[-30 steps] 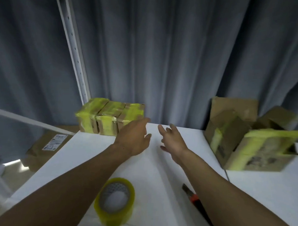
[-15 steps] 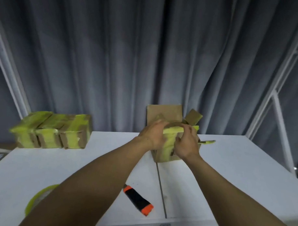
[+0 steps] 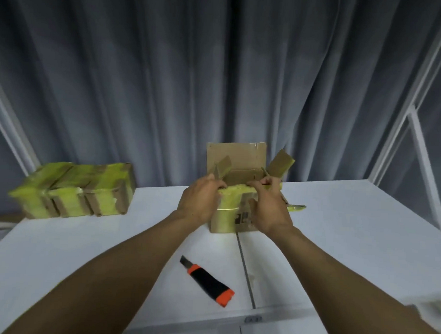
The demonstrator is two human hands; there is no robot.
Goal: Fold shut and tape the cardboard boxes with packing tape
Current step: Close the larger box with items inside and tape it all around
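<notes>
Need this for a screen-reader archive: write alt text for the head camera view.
A person's left hand and right hand grip the near top edge of an open cardboard box, flaps standing up, on a white table. A row of taped boxes sits at the far left, and an orange-and-black utility knife lies nearer the camera.

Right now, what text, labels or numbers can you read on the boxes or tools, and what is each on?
On the front of the open box: dark print, blurred and partly hidden by the right hand, unreadable.
On the taped boxes at the left: no text shows.
On the utility knife: no text shows.
</notes>
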